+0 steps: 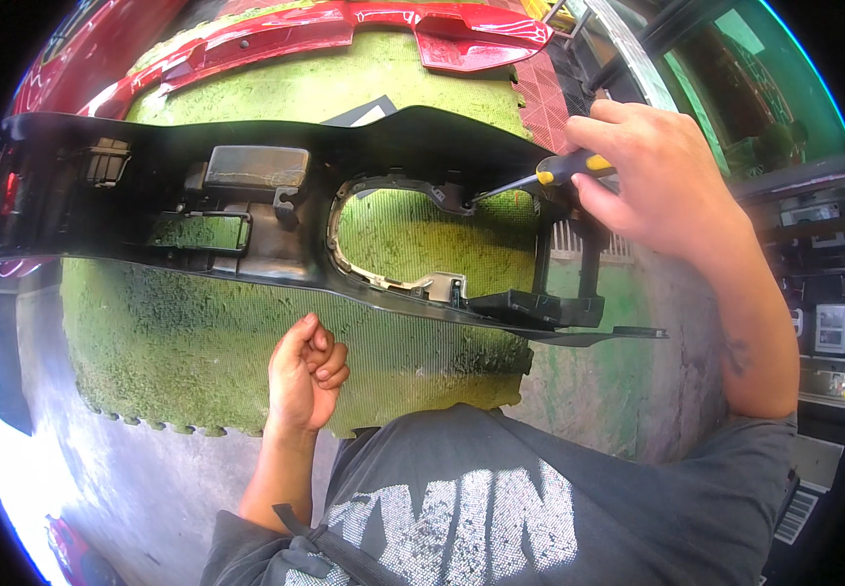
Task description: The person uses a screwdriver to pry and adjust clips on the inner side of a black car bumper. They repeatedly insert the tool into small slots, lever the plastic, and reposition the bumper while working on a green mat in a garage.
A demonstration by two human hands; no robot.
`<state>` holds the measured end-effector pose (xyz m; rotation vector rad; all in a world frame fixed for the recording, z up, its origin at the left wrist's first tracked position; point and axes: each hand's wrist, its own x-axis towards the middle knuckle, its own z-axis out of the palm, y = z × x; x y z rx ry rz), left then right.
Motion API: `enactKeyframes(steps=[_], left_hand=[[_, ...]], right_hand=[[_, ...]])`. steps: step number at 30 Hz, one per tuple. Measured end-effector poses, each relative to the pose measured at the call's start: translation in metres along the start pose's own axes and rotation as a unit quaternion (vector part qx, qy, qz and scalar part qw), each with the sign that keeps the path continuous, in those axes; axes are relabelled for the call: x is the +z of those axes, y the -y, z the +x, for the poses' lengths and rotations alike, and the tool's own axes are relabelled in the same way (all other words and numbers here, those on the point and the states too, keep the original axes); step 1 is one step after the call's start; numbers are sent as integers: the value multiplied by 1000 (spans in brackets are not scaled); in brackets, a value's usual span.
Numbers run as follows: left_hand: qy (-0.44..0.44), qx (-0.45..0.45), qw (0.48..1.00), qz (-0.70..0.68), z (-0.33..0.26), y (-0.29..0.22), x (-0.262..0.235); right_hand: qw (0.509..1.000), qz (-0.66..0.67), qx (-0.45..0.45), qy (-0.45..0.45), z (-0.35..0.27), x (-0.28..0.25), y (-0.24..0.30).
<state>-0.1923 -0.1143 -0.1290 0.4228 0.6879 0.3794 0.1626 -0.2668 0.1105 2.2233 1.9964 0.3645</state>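
Observation:
My right hand (642, 176) grips a screwdriver (569, 170) by its black and yellow handle. The shaft slants down to the left, and its tip is at the far rim of the large rounded opening in a long black plastic car console panel (422, 137). The tip appears to meet a small fitting there, though a screw is too small to make out. A pale trim ring (369, 273) lines part of that opening. Below the near edge of the panel, my left hand (307, 373) is raised with its fingers curled closed, apart from the panel; anything inside is hidden.
Green textured foam matting (198, 332) with a toothed edge lies under the panel on a concrete floor (178, 479). Beyond it rests a glossy red car body part (344, 34). A shelf with assorted items (832, 327) stands at the right.

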Motion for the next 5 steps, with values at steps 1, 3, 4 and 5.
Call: enactKeyframes(steps=[1,3,4,5], left_hand=[[-1,0,1000,1,0,0,0],[6,-1,1000,4,1,0,0],[9,-2,1000,5,1,0,0],[10,-1,1000,7,1,0,1]], right_hand=[[1000,2,-1,-1,0,1,0],[1000,-1,-4,2,0,0,0],[1000,-2,-6,3,0,-1,1],[1000,-2,-6,3,0,-1,1]])
